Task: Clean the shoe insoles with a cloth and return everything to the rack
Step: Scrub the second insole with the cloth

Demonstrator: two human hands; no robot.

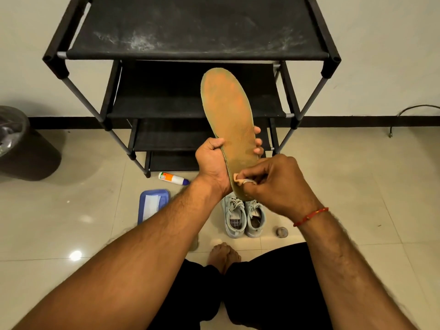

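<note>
Orange-tan foam insole stood nearly upright in the head view, its toe end raised in front of the black fabric-shelved shoe rack and its heel end down between both hands. The left hand gripped its lower half, thumb curled on one edge and fingers wrapped round the other, apparently to brace it against rubbing. The right hand pinched a small beige cloth between thumb and curled fingers and pressed it to the heel end, so this looked like the wiping step. Below, on the tiled floor, sat the pale grey lace-up shoes, close to the rack for return. A blue tray, a white bottle with an orange label and a small round object lay nearby.
</note>
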